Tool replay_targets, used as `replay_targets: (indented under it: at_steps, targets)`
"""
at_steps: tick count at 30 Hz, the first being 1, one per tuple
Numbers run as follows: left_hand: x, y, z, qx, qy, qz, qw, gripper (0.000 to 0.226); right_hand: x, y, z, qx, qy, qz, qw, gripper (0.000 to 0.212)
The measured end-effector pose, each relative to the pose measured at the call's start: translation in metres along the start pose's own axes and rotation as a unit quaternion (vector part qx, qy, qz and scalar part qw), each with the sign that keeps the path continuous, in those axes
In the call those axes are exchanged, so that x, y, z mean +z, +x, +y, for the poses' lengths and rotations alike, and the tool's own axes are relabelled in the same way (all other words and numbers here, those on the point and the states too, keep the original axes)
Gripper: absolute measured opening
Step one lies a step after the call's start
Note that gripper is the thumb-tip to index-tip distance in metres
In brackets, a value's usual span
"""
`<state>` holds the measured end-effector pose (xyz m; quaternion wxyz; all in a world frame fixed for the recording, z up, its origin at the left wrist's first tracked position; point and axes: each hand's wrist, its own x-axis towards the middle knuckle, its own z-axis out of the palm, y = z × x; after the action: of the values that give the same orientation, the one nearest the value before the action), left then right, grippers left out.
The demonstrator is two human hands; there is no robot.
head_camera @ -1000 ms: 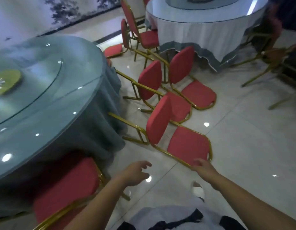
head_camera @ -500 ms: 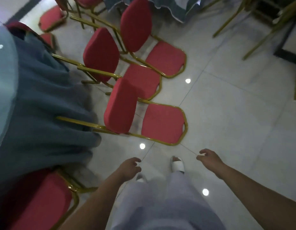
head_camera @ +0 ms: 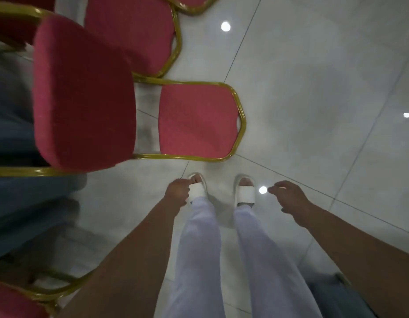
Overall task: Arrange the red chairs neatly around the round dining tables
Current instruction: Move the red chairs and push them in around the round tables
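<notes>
While the nearest red chair [head_camera: 199, 120] is lying tipped over on the floor [head_camera: 313, 99], its gold-framed back pad flat on the tiles and its seat pad standing up toward the table's blue-grey cloth [head_camera: 11, 138], neither grip is touching it. The right grip [head_camera: 288, 198], which was resting on the gold rim of that back a second ago, is now hanging well apart from it, fingers loosely curled and holding nothing. The left grip [head_camera: 178, 191] is hanging the same way, loosely curled and empty, over a white sandal [head_camera: 197, 190]. The view is now pointing almost straight down, and the person is standing upright near the chair's lower rail instead of reaching out to it.

I am reading this as a change of footing, not a finished step. The chair is not yet standing on its legs, so righting it and setting it at the table is still waiting to be done.

A second red chair [head_camera: 130, 31] is lying just behind the first, seemingly tipped the same way. A third red chair [head_camera: 13, 301] is sitting at the lower left, beside the cloth. Ceiling lights are glinting off the floor.
</notes>
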<state>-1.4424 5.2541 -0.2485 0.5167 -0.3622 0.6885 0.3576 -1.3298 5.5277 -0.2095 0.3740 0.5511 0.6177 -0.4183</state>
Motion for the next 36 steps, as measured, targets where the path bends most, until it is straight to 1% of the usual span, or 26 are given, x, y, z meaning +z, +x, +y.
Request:
replay_targets:
  at_steps: [2, 4, 6, 8, 9, 11, 14, 15, 16, 18, 19, 20, 22, 25, 27, 29, 31, 34, 36]
  targets:
    - [0.009, 0.049, 0.003, -0.01, -0.074, 0.018, 0.997, 0.016, 0.027, 0.048, -0.009, 0.006, 0.013, -0.007, 1.0, 0.048]
    - [0.016, 0.093, 0.001, -0.029, -0.121, 0.016, 0.992, 0.026, 0.053, 0.094, -0.023, -0.004, 0.015, -0.009, 1.0, 0.054]
    - [0.019, 0.137, -0.003, -0.048, -0.158, 0.015, 0.986, 0.037, 0.077, 0.138, -0.04, 0.001, 0.03, -0.013, 0.999, 0.051]
    - [0.017, 0.179, -0.005, -0.065, -0.217, 0.021, 0.974, 0.046, 0.099, 0.179, -0.056, 0.045, 0.082, -0.04, 0.995, 0.052]
    - [0.016, 0.198, -0.006, -0.074, -0.261, 0.026, 0.962, 0.051, 0.11, 0.198, -0.062, 0.074, 0.123, -0.057, 0.988, 0.058]
    - [0.016, 0.236, -0.009, -0.089, -0.372, 0.022, 0.924, 0.067, 0.131, 0.237, -0.067, 0.118, 0.198, -0.084, 0.969, 0.069]
    - [0.025, 0.282, -0.021, -0.104, -0.535, -0.024, 0.838, 0.09, 0.166, 0.286, -0.068, 0.158, 0.283, -0.107, 0.94, 0.079]
    - [0.03, 0.294, -0.025, -0.105, -0.56, -0.036, 0.821, 0.091, 0.176, 0.299, -0.069, 0.168, 0.307, -0.107, 0.931, 0.081]
    - [0.033, 0.303, -0.027, -0.103, -0.571, -0.044, 0.813, 0.087, 0.186, 0.311, -0.071, 0.173, 0.332, -0.106, 0.921, 0.081]
    - [0.038, 0.32, -0.029, -0.089, -0.576, -0.049, 0.811, 0.073, 0.2, 0.332, -0.077, 0.167, 0.4, -0.119, 0.893, 0.068]
    - [0.04, 0.328, -0.027, -0.077, -0.573, -0.049, 0.814, 0.066, 0.202, 0.341, -0.079, 0.16, 0.436, -0.133, 0.876, 0.061]
    - [0.041, 0.334, -0.025, -0.062, -0.564, -0.043, 0.822, 0.061, 0.202, 0.348, -0.079, 0.154, 0.461, -0.143, 0.862, 0.059]
    - [0.043, 0.339, -0.018, -0.04, -0.541, -0.014, 0.84, 0.058, 0.197, 0.356, -0.077, 0.146, 0.481, -0.154, 0.851, 0.063]
    - [0.048, 0.327, -0.007, -0.025, -0.502, 0.034, 0.864, 0.057, 0.189, 0.352, -0.073, 0.124, 0.505, -0.153, 0.841, 0.075]
    - [0.05, 0.307, 0.002, -0.012, -0.493, 0.061, 0.868, 0.057, 0.183, 0.334, -0.074, 0.1, 0.506, -0.171, 0.839, 0.08]
    - [0.048, 0.282, 0.009, -0.013, -0.498, 0.08, 0.864, 0.059, 0.171, 0.303, -0.073, 0.089, 0.5, -0.161, 0.847, 0.081]
    - [0.041, 0.256, 0.012, -0.023, -0.501, 0.08, 0.861, 0.06, 0.152, 0.261, -0.071, 0.089, 0.471, -0.134, 0.868, 0.079]
    - [0.026, 0.199, 0.005, -0.04, -0.518, 0.047, 0.853, 0.061, 0.117, 0.183, -0.064, 0.066, 0.404, -0.134, 0.903, 0.074]
    - [0.014, 0.146, -0.001, -0.046, -0.527, 0.011, 0.849, 0.056, 0.088, 0.117, -0.06, 0.034, 0.357, -0.142, 0.923, 0.064]
